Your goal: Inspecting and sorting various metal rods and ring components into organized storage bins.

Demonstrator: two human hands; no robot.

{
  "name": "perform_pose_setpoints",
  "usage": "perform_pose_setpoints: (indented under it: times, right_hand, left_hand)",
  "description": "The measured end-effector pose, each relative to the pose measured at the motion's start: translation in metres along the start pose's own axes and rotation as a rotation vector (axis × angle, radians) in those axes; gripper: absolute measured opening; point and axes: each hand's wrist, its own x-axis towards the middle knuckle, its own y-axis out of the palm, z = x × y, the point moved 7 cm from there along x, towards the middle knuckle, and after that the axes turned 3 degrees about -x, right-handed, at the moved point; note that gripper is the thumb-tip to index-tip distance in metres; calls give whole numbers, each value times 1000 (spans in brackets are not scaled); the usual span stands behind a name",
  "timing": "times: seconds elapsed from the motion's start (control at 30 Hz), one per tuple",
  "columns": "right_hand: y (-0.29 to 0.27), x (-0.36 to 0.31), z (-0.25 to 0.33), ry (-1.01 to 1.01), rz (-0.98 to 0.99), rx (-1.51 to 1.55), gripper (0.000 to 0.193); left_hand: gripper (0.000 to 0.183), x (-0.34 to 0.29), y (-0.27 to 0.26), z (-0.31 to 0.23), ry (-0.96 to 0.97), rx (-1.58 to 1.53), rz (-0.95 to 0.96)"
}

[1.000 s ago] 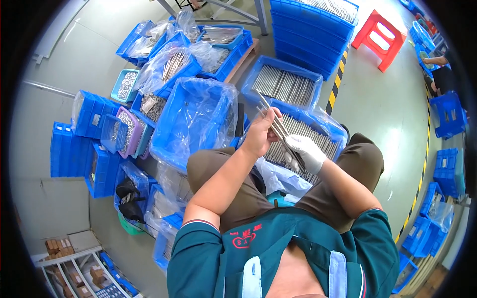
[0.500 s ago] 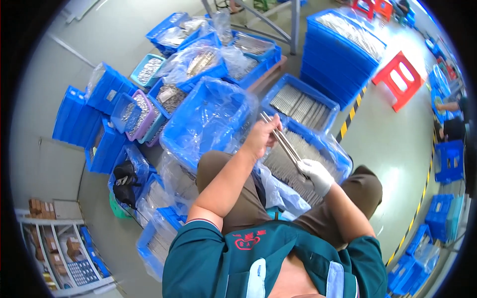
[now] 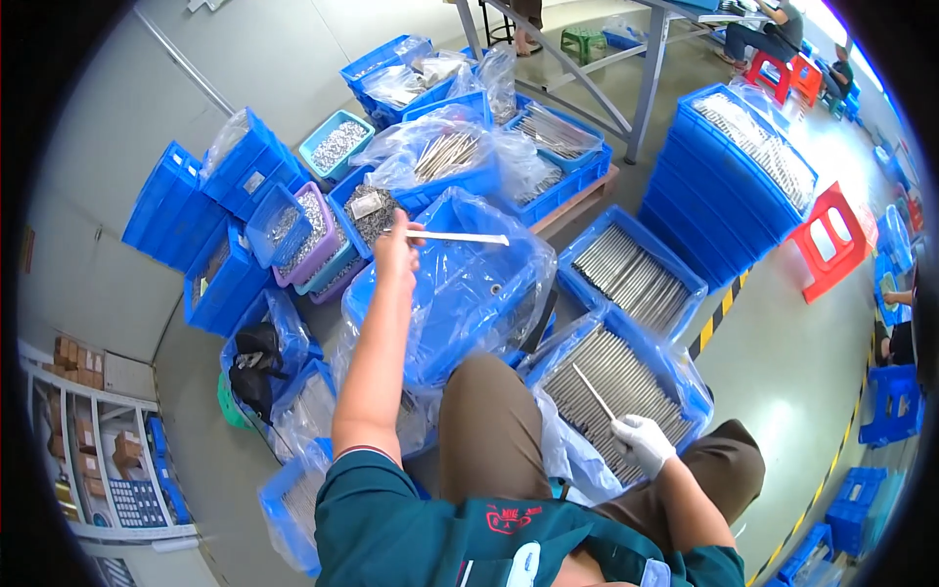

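My bare left hand (image 3: 396,252) is closed on the end of a shiny metal rod (image 3: 460,237), which points right. It hovers over the left part of a blue crate (image 3: 445,333) lined with clear plastic, with a small round piece (image 3: 496,290) inside. My right hand (image 3: 643,443), in a white glove, grips one slim metal rod (image 3: 591,391), tilted up and left. That hand is above a plastic-lined blue crate of rods (image 3: 616,377) between my knees. Beyond it stands another blue crate with rods in rows (image 3: 631,274).
Stacked blue crates (image 3: 704,186) and a red stool (image 3: 831,240) stand at the right. Tubs of small metal parts (image 3: 311,235) and bagged rods (image 3: 445,157) sit at the left and back. A metal table leg (image 3: 646,88) rises behind. Other people (image 3: 773,34) sit farther off.
My hands have moved apart: the left swung left with a rod, over the lined crate; the right lowered over the crate of rods. Earlier both were on a small bundle of rods.
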Motion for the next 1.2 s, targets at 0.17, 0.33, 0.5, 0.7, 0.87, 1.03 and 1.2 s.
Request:
perform_pose_setpoints:
  times: [0.17,0.33,0.5,0.7,0.87,1.03,1.2]
  right_hand:
    - [-1,17,-6,154,-11,-77,21]
    - [-14,41,-27,299,-54,10,20]
    - [-28,54,-16,414,-125,-13,22]
    - [-44,65,-21,465,-207,44,23]
    - [-41,63,-21,368,-198,-36,25]
    - [-42,57,21,39,-232,-391,31]
    - [-50,30,86,-421,-400,-658,22]
  left_hand:
    - [42,119,-22,11,117,-105,-260]
    - [40,217,-2,40,91,-306,-337]
    - [36,290,47,66,23,-182,-278]
    - [32,351,84,75,-54,-195,-162]
    - [19,318,36,51,217,-101,-496]
    - [20,191,78,86,-145,118,165]
    - [14,-7,147,81,-428,-97,614]
